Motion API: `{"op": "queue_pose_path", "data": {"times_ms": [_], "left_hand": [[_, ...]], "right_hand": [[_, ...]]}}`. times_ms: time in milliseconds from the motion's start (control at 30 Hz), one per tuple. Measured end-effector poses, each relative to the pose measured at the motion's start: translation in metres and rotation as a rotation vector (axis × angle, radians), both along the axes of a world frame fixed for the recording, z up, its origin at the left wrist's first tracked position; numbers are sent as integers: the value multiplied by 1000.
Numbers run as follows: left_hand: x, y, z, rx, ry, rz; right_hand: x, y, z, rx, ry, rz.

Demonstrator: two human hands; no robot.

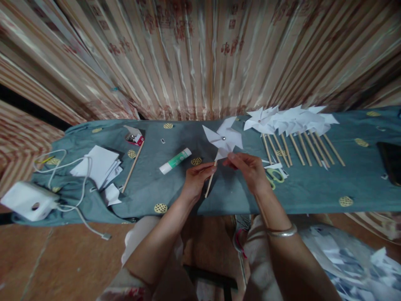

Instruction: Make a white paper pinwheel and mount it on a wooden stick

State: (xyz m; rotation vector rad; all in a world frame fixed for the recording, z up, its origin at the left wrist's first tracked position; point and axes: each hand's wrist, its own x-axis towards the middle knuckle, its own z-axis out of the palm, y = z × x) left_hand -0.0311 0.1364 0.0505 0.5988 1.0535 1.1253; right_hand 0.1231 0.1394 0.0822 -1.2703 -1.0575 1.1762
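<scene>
A white paper pinwheel (223, 137) with a shiny pin at its centre stands on a thin wooden stick (209, 184). My left hand (198, 179) is closed around the stick just below the paper blades. At the lowest blade, my right hand (247, 169) pinches the paper edge between thumb and fingers. To the left of the pinwheel lies a green and white glue stick (176, 161). Light green scissors (275, 175) rest on the cloth beyond my right hand, partly under white paper scraps.
Several finished pinwheels (291, 121) lie overlapping at the right. On the left are a small open box of pins (134, 137), a loose stick (133, 167), stacked paper (97, 165) and a white adapter with a cable (29, 200). A bag of scraps (351, 259) sits below right.
</scene>
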Motion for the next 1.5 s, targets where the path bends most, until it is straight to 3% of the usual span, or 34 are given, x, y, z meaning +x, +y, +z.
{"op": "queue_pose_path", "data": {"times_ms": [67,200,267,333,500,567,767,1100,1500], "left_hand": [[-2,0,1,4,24,-8],[-5,-2,6,5,60,-32],[-6,-4,9,5,66,-51],[-6,-5,12,0,59,-73],[-4,-9,18,-62,21,-146],[-4,-11,19,-64,22,-164],[-6,-17,18,-29,52,-187],[-14,-22,14,-18,98,-187],[-19,-25,16,48,185,-167]], "right_hand": [[12,-3,1,-9,-31,-63],[34,-2,1,60,-22,-387],[39,3,-1,103,-10,-470],[39,8,-3,96,36,-429],[29,13,-5,-47,293,-65],[24,11,-3,-94,361,-9],[12,6,3,-123,410,-83],[7,1,13,-198,371,-36],[7,-1,9,-208,398,-24]]}}
